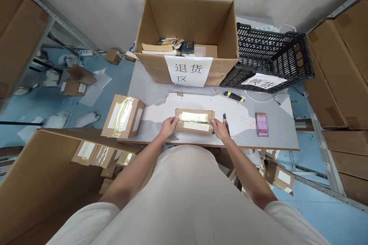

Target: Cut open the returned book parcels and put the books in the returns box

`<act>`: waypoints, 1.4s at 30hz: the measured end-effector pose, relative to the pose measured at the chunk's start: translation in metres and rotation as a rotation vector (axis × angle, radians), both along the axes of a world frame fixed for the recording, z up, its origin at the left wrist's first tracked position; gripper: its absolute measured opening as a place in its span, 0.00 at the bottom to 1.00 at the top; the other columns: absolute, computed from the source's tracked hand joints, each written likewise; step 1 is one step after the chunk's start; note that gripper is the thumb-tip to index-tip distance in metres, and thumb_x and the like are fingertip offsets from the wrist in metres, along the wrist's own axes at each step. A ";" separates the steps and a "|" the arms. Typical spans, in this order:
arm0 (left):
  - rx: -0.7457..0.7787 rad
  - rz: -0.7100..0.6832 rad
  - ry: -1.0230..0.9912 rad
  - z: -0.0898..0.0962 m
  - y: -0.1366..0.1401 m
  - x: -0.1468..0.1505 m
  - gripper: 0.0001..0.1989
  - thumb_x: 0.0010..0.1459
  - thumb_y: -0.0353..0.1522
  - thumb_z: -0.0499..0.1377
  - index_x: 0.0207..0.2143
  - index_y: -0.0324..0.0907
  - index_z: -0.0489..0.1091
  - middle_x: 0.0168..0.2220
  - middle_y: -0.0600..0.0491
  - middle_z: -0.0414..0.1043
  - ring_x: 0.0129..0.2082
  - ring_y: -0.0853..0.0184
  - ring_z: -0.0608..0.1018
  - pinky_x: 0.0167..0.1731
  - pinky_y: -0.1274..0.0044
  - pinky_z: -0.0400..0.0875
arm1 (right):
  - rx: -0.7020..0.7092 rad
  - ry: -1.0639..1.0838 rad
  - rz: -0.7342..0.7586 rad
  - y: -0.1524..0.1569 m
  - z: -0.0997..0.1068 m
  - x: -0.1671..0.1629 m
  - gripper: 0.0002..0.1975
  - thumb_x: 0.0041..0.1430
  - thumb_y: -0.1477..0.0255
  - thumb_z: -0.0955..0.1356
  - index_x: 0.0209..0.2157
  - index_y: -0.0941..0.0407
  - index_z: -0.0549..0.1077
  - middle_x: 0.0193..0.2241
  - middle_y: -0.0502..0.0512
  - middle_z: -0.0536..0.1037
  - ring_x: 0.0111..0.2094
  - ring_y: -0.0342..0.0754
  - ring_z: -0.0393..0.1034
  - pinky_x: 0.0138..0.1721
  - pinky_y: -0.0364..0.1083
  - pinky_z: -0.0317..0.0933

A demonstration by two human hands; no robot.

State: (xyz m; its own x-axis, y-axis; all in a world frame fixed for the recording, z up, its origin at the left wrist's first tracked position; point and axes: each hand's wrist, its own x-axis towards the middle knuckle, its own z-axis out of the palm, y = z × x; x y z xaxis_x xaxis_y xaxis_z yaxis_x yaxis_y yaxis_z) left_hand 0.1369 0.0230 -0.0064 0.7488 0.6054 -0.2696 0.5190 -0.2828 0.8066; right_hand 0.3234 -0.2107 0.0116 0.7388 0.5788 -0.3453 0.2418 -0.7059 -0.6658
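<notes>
Head view: left hand (168,126), right hand (220,128) pinching carton (195,121) at opposite ends.

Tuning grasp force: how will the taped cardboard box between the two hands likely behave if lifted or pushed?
Probably fairly stiff: the cardboard box looks flat-sided and straight-edged. Possibly slick on top, where clear tape shines. Unlikely to roll when pushed, given its boxy shape. Weight I can't judge, since its contents don't show.
</notes>
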 end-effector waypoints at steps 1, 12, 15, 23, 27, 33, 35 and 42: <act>-0.006 0.006 0.007 0.000 0.001 0.003 0.23 0.59 0.49 0.49 0.29 0.41 0.72 0.28 0.51 0.70 0.32 0.64 0.71 0.37 0.73 0.65 | -0.002 0.009 -0.013 0.002 -0.001 0.002 0.24 0.63 0.53 0.56 0.40 0.52 0.76 0.32 0.57 0.79 0.38 0.57 0.72 0.41 0.53 0.64; -0.265 0.013 -0.098 -0.020 -0.011 -0.018 0.40 0.40 0.44 0.69 0.56 0.43 0.64 0.53 0.44 0.63 0.50 0.56 0.71 0.45 0.67 0.72 | 0.334 0.416 -0.230 -0.019 -0.033 0.000 0.28 0.58 0.56 0.61 0.57 0.52 0.68 0.58 0.57 0.68 0.55 0.54 0.66 0.54 0.56 0.62; -0.302 0.016 -0.104 -0.036 -0.012 -0.023 0.33 0.45 0.44 0.65 0.54 0.42 0.66 0.54 0.44 0.66 0.53 0.55 0.71 0.52 0.63 0.68 | 0.389 0.394 -0.153 -0.023 -0.043 -0.003 0.30 0.50 0.66 0.66 0.57 0.53 0.67 0.57 0.58 0.68 0.56 0.53 0.65 0.59 0.55 0.56; -0.344 0.072 -0.160 -0.042 -0.014 -0.016 0.32 0.51 0.44 0.60 0.57 0.41 0.64 0.54 0.45 0.70 0.52 0.57 0.73 0.52 0.65 0.67 | 0.387 0.349 -0.078 -0.017 -0.046 -0.011 0.32 0.49 0.66 0.67 0.58 0.54 0.62 0.57 0.60 0.68 0.55 0.52 0.65 0.54 0.52 0.61; -0.106 0.086 -0.122 -0.025 -0.006 -0.007 0.24 0.58 0.45 0.53 0.51 0.40 0.70 0.46 0.46 0.73 0.43 0.62 0.75 0.45 0.70 0.70 | 0.215 0.189 0.014 -0.013 -0.035 -0.003 0.20 0.58 0.58 0.61 0.45 0.56 0.70 0.46 0.60 0.75 0.43 0.51 0.71 0.46 0.51 0.65; 0.065 -0.018 0.043 -0.029 0.005 0.003 0.23 0.60 0.45 0.48 0.23 0.42 0.72 0.24 0.51 0.68 0.28 0.64 0.72 0.37 0.71 0.68 | 0.029 0.098 0.054 -0.004 -0.032 0.005 0.24 0.59 0.51 0.57 0.23 0.54 0.66 0.26 0.58 0.74 0.31 0.53 0.69 0.39 0.52 0.63; 0.051 -0.024 0.053 -0.036 0.005 0.002 0.23 0.60 0.45 0.49 0.22 0.42 0.72 0.23 0.51 0.68 0.28 0.63 0.72 0.37 0.71 0.68 | 0.013 0.103 0.049 -0.002 -0.034 0.003 0.24 0.59 0.50 0.57 0.22 0.54 0.66 0.26 0.59 0.74 0.32 0.54 0.69 0.39 0.52 0.63; -0.065 0.007 0.017 -0.057 0.001 -0.019 0.22 0.61 0.41 0.47 0.46 0.40 0.73 0.41 0.47 0.76 0.42 0.61 0.76 0.47 0.67 0.69 | 0.094 0.218 -0.011 -0.015 -0.048 -0.005 0.25 0.63 0.56 0.54 0.44 0.57 0.73 0.42 0.61 0.78 0.44 0.53 0.71 0.47 0.53 0.64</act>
